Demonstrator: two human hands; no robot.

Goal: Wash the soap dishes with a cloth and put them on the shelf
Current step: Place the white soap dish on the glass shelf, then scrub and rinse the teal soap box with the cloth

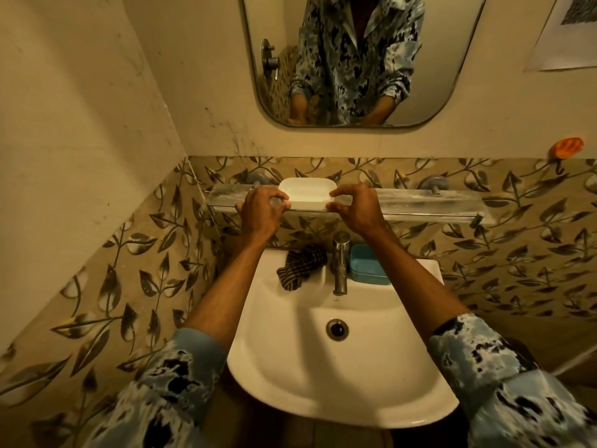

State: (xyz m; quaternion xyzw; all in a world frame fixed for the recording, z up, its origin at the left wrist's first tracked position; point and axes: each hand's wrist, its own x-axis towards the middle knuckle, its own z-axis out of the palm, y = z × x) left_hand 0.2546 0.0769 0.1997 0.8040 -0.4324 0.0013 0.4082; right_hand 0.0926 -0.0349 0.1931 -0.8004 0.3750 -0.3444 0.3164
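A white soap dish (307, 193) sits on the glass shelf (420, 205) under the mirror. My left hand (260, 210) pinches its left end and my right hand (353, 208) pinches its right end, thumbs at the front rim. A blue soap dish (368, 268) rests on the sink ledge to the right of the tap. The dark checked cloth (300, 266) lies crumpled on the ledge to the left of the tap, hanging a little into the basin.
The chrome tap (340, 263) stands at the back of the white sink (290, 367), right below my hands. A mirror (361, 59) hangs above the shelf. An orange object (567, 146) sticks to the wall at the far right.
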